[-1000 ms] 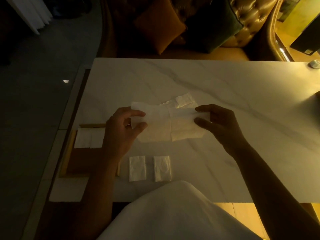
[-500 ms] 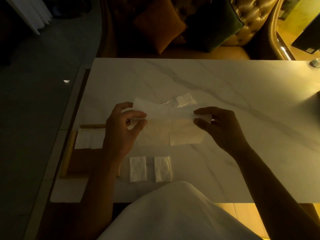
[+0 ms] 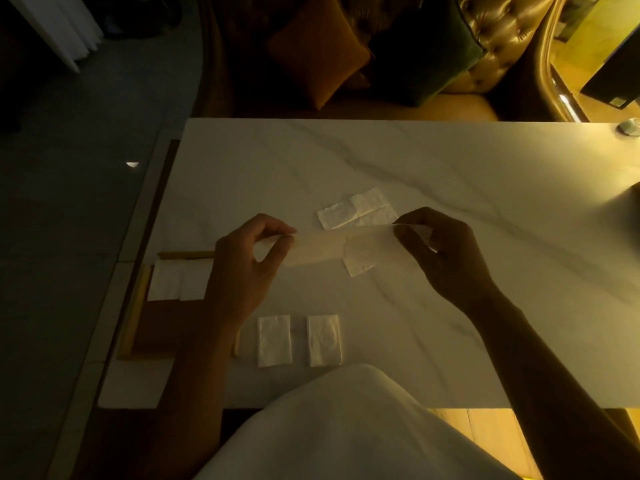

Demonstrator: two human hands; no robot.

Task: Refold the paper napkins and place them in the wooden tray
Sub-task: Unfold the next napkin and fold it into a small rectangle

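Above the white marble table (image 3: 450,168) I hold a paper napkin (image 3: 332,249) stretched out as a thin strip. My left hand (image 3: 242,268) pinches its left end and my right hand (image 3: 446,254) pinches its right end. Behind it an unfolded napkin (image 3: 360,211) lies flat on the table. Two folded napkins (image 3: 274,340) (image 3: 324,340) lie side by side near the front edge. The wooden tray (image 3: 138,320) sits at the table's left edge under my left forearm, with two folded napkins (image 3: 180,279) in its far end.
A leather sofa with an orange cushion (image 3: 318,60) and a dark green cushion (image 3: 422,53) stands behind the table. A small round object (image 3: 628,128) sits at the far right corner. My white-clothed lap (image 3: 346,427) fills the foreground.
The held napkin has dropped from a tall upright sheet to a narrow strip, folded over. My hands moved slightly apart, uncovering the unfolded napkin behind.
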